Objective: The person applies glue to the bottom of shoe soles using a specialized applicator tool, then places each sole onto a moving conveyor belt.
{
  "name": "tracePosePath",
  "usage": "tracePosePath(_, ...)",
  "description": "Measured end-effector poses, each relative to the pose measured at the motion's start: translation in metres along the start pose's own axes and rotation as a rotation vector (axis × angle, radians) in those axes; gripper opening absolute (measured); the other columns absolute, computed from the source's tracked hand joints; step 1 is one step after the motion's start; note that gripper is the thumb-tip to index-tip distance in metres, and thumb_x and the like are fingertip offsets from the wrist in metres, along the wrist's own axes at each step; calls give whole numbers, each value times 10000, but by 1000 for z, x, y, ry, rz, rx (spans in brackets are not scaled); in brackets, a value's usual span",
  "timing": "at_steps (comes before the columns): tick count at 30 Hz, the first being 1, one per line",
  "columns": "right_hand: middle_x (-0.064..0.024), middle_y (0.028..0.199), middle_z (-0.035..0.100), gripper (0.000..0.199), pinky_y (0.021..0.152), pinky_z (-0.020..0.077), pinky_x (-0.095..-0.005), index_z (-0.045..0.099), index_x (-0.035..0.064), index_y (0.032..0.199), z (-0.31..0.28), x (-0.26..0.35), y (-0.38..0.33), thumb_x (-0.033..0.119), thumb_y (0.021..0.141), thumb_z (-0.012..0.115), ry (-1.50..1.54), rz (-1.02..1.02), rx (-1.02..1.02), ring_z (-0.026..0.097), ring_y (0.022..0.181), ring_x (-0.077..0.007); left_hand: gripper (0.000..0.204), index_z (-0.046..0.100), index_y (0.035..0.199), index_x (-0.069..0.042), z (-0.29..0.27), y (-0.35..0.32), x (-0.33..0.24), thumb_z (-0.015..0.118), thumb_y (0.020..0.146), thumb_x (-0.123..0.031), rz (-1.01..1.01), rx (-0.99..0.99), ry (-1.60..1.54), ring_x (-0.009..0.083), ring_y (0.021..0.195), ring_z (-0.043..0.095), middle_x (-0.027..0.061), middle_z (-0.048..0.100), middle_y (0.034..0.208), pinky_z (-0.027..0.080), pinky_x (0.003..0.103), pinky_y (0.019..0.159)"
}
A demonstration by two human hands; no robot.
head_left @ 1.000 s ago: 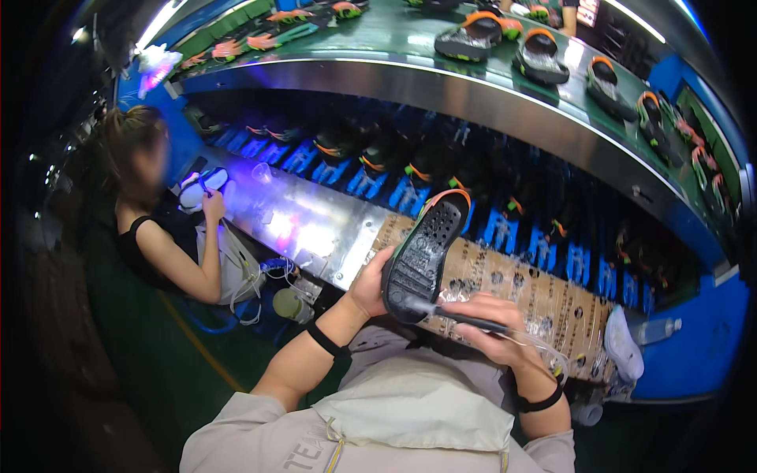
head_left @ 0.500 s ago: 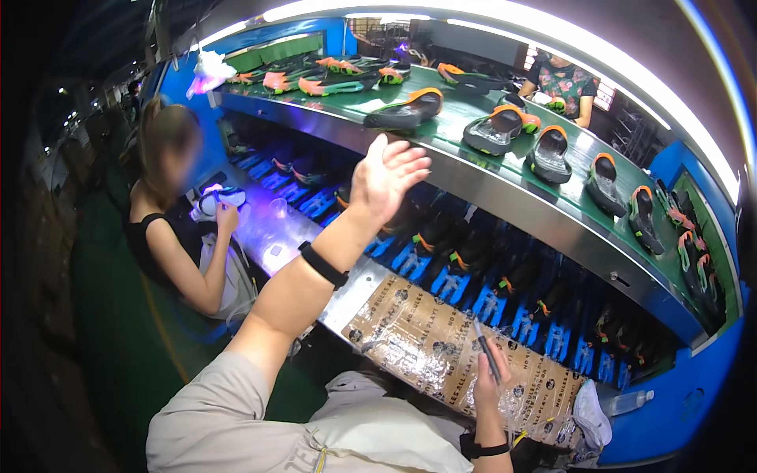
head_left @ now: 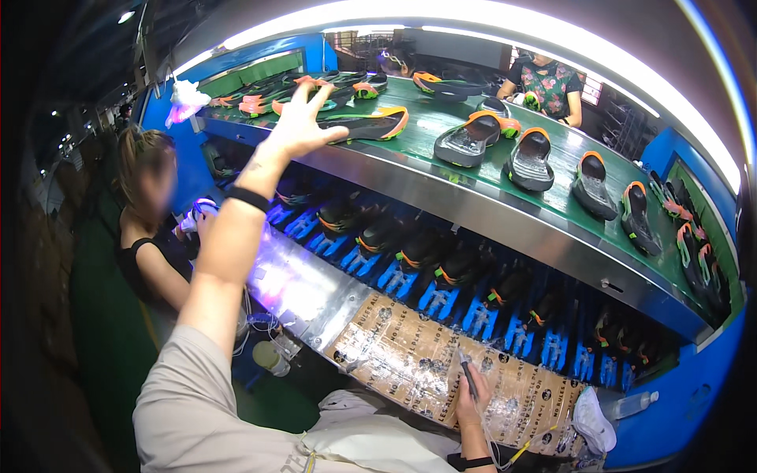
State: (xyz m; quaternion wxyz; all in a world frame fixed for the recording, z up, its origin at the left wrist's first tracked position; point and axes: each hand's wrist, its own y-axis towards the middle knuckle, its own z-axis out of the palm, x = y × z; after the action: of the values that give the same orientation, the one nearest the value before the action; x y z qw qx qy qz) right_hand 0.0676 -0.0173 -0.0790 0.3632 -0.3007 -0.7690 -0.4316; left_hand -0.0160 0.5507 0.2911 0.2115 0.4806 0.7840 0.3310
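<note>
At the green conveyor belt (head_left: 426,142), upper level of the workstation: the person's left hand (head_left: 303,130), arm extended, palm bare. Grip spread wide, thumb held well away from the fingers, nothing seen within it. Dark band on the wrist.

Just beside that hand, a black shoe sole (head_left: 371,127) with orange edging, lying on the belt; thumb tip overlaps its near end (contact cannot be told from this angle).

Farther right on the belt: four black clogs (head_left: 530,164) with orange rims, spaced apart in a curving row. To the left, a cluster of coral-and-green shoe parts (head_left: 260,104), lying close together.

Over the cardboard-covered bench (head_left: 410,359), near its front edge: the right hand (head_left: 471,402), grip closed round a slim dark pen-shaped tool (head_left: 471,381), pale tip pointing up and away from the person. A thin clear tube (head_left: 490,445) runs beside the wrist.

Between belt and bench: a row of blue holders (head_left: 435,300), dark shoes with orange trim at their far ends.

At the right end of the bench: one white moulded piece (head_left: 593,420); beside it, a clear plastic bottle (head_left: 632,404) on its side.

Left: a co-worker (head_left: 154,260) in a black sleeveless top. Across the belt: a second person (head_left: 544,85) in a floral top.
</note>
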Motion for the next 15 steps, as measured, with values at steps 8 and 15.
tracePosePath(8,-145,978,718,354,773,544,-356,753,-30,1291,3,4,2,31,943,732,20,35,26,699,845,-251,765,709,1415,-21,-15,35,10,837,800,-456,64,584,4,377,1195,738,249,767,1281,549,425,1080)
tracePosePath(15,-152,970,710,355,777,540,-367,749,-43,1293,4,-5,0,27,945,727,22,36,34,688,849,-261,835,791,1264,-29,0,86,-80,766,803,-726,-155,439,137,382,1090,769,282,782,1115,591,466,1007)
